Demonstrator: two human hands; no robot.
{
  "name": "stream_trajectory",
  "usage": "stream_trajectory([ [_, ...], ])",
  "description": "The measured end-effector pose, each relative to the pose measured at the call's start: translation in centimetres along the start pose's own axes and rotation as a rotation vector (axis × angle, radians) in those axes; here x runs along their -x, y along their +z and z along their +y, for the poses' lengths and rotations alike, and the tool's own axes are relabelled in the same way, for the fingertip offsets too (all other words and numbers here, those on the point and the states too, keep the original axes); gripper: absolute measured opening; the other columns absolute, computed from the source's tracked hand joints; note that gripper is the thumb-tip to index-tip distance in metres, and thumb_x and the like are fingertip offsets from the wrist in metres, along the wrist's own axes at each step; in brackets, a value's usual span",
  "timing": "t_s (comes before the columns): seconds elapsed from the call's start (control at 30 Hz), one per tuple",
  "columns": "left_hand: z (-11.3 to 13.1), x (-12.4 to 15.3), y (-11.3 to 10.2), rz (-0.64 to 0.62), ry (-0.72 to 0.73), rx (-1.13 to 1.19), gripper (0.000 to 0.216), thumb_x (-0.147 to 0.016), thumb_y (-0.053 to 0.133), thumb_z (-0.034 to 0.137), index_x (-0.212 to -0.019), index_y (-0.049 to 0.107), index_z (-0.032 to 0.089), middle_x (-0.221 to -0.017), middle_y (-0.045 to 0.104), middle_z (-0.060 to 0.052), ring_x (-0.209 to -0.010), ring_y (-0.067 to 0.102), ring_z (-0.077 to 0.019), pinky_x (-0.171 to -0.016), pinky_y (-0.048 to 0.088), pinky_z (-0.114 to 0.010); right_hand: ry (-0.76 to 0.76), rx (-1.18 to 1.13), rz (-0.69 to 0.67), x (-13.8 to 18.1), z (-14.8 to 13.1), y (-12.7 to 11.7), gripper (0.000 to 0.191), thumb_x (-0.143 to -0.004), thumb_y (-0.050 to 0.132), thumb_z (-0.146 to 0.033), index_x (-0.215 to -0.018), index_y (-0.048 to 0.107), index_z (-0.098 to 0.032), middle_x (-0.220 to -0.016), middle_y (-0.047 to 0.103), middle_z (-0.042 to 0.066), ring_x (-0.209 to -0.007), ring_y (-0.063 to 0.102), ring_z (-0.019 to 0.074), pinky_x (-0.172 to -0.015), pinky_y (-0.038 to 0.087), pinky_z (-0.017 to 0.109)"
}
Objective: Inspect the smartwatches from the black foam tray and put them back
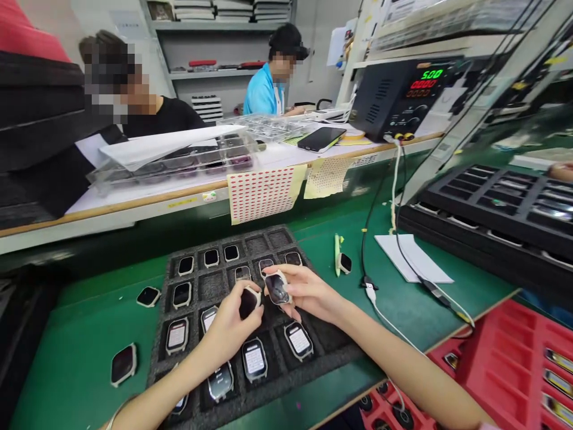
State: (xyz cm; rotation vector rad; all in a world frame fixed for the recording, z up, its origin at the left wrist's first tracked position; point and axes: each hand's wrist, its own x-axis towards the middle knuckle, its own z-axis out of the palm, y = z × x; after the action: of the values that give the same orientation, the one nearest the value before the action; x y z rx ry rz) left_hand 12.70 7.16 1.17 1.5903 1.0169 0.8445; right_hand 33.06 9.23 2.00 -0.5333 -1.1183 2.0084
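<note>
A black foam tray with square pockets lies in front of me, several smartwatch bodies without straps sitting in it. Some screens are dark; others, such as the watch near the front, are lit with white lists. Above the tray's middle, my left hand grips a dark-screened watch between thumb and fingers. Close beside it, my right hand pinches another watch by its edges, its dark glossy face towards me. The two watches are almost touching.
Two loose watches, one dark, lie left of the tray. A green pen, a small watch, cables and white paper lie right. Behind are a power supply, a phone and two people. Red trays stand front right.
</note>
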Motion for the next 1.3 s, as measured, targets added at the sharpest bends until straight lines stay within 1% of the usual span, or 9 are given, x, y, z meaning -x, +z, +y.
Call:
stream_trajectory([
  [0.17, -0.2, -0.1, 0.1, 0.085, 0.037, -0.004, 0.029, -0.083, 0.055, 0.022, -0.110, 0.044, 0.022, -0.093, 0.057, 0.000, -0.081, 0.054, -0.0154, -0.074, 0.042, -0.027, -0.024, -0.015, -0.020, -0.1, 0.1, 0.0, 0.042, -0.081, 0.066, -0.020, -0.121, 0.057, -0.015, -0.096, 0.066, 0.011, -0.057, 0.062, 0.0125, -0.045, 0.052, 0.021],
  [0.27, -0.4, -0.2, 0.0, 0.106, 0.028, -0.012, 0.032, -0.083, 0.055, 0.021, -0.112, 0.044, 0.022, -0.100, 0.058, -0.003, -0.089, 0.055, -0.0175, -0.078, 0.042, -0.028, -0.027, -0.020, -0.016, -0.1, 0.2, 0.2, 0.041, -0.081, 0.065, -0.020, -0.121, 0.058, -0.015, -0.095, 0.067, 0.011, -0.057, 0.063, 0.0130, -0.044, 0.051, 0.021],
  [0.47, -0.1, 0.0, 0.0, 0.084, 0.026, -0.058, 0.033, -0.085, 0.051, 0.020, -0.116, 0.041, 0.022, -0.094, 0.058, -0.001, -0.077, 0.054, -0.0153, -0.071, 0.043, -0.027, -0.026, 0.000, 0.017, -0.2, 0.4, 0.2, 0.040, -0.079, 0.068, -0.022, -0.118, 0.060, -0.014, -0.087, 0.067, 0.009, -0.055, 0.064, 0.0141, -0.045, 0.053, 0.022],
  [0.6, 0.2, 0.2, -0.1, 0.047, 0.035, -0.075, 0.032, -0.084, 0.050, 0.017, -0.115, 0.042, 0.022, -0.095, 0.059, -0.001, -0.081, 0.053, -0.0150, -0.074, 0.042, -0.026, -0.020, 0.037, 0.036, -0.1, 0.3, 0.3, 0.038, -0.078, 0.069, -0.020, -0.115, 0.063, -0.013, -0.079, 0.066, 0.006, -0.054, 0.065, 0.0150, -0.048, 0.056, 0.025],
  [0.77, 0.3, 0.2, -0.2, 0.111, 0.024, -0.063, 0.032, -0.083, 0.052, 0.019, -0.114, 0.044, 0.021, -0.086, 0.055, 0.001, -0.075, 0.051, -0.0140, -0.070, 0.041, -0.025, -0.080, 0.032, 0.067, 0.1, 0.0, 0.2, 0.037, -0.080, 0.066, -0.019, -0.116, 0.062, -0.014, -0.087, 0.068, 0.009, -0.052, 0.064, 0.0134, -0.047, 0.055, 0.024],
  [0.9, 0.4, 0.2, -0.4, 0.119, -0.002, -0.055, 0.029, -0.082, 0.051, 0.018, -0.110, 0.046, 0.021, -0.078, 0.049, 0.003, -0.067, 0.046, -0.0124, -0.063, 0.039, -0.023, -0.091, 0.049, 0.082, 0.2, -0.1, 0.2, 0.036, -0.080, 0.065, -0.018, -0.116, 0.062, -0.014, -0.085, 0.067, 0.007, -0.053, 0.063, 0.0136, -0.049, 0.056, 0.026],
  [1.03, 0.6, 0.2, -0.4, 0.131, 0.014, -0.024, 0.029, -0.082, 0.052, 0.018, -0.109, 0.046, 0.022, -0.079, 0.048, 0.004, -0.067, 0.045, -0.0120, -0.061, 0.038, -0.022, -0.108, 0.061, 0.087, 0.1, -0.1, 0.1, 0.037, -0.081, 0.064, -0.019, -0.117, 0.061, -0.014, -0.085, 0.067, 0.007, -0.052, 0.063, 0.0130, -0.048, 0.055, 0.025],
  [1.2, 0.7, 0.3, -0.4, 0.139, 0.031, -0.035, 0.029, -0.081, 0.053, 0.018, -0.110, 0.046, 0.022, -0.083, 0.051, 0.003, -0.069, 0.047, -0.0123, -0.064, 0.038, -0.022, -0.101, 0.069, 0.085, 0.1, -0.2, 0.2, 0.038, -0.080, 0.064, -0.019, -0.118, 0.062, -0.015, -0.087, 0.068, 0.008, -0.053, 0.062, 0.0130, -0.048, 0.055, 0.025],
  [1.3, 0.8, 0.3, -0.5, 0.123, 0.034, -0.045, 0.031, -0.081, 0.053, 0.018, -0.111, 0.047, 0.022, -0.084, 0.053, 0.003, -0.071, 0.048, -0.0127, -0.067, 0.039, -0.023, -0.119, 0.065, 0.098, 0.1, -0.3, 0.3, 0.037, -0.080, 0.064, -0.019, -0.117, 0.062, -0.015, -0.083, 0.067, 0.006, -0.052, 0.062, 0.0129, -0.048, 0.055, 0.025],
])
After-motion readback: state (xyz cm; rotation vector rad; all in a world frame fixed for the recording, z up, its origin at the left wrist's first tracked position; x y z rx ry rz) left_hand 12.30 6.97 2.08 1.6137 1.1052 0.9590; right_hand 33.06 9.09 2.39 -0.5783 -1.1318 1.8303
